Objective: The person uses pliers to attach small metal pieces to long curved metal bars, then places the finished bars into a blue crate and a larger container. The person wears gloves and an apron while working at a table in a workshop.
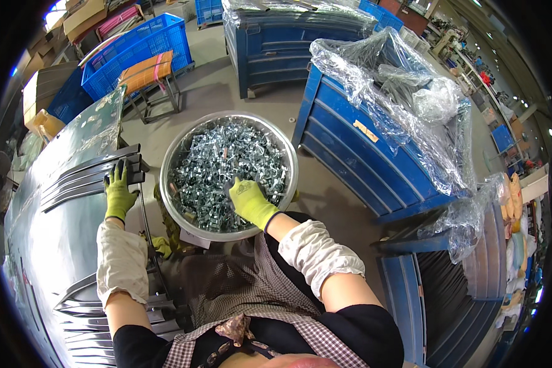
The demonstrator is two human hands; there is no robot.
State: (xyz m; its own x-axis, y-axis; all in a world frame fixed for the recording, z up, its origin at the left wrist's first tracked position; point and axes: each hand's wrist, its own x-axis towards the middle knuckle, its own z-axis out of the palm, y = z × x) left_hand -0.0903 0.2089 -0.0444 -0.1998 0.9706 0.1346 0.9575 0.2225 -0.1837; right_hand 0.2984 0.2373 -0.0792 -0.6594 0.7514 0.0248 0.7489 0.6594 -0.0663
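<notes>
My left hand (119, 191), in a yellow-green glove, rests with spread fingers on a stack of long dark metal strips (86, 176) lying across a shiny steel-covered table (49, 245). My right hand (250, 201), also gloved, reaches into a round metal basin (176, 153) full of several small shiny metal clips (227, 161); its fingers are buried among the clips, so what it grips is hidden. White cloth sleeve covers sit on both forearms.
Blue metal bins (349, 153) draped in clear plastic stand to the right and behind. A blue plastic crate (135, 49) and an orange-topped stool (148, 76) stand at the back left. More metal strips (80, 300) lie on the table near me.
</notes>
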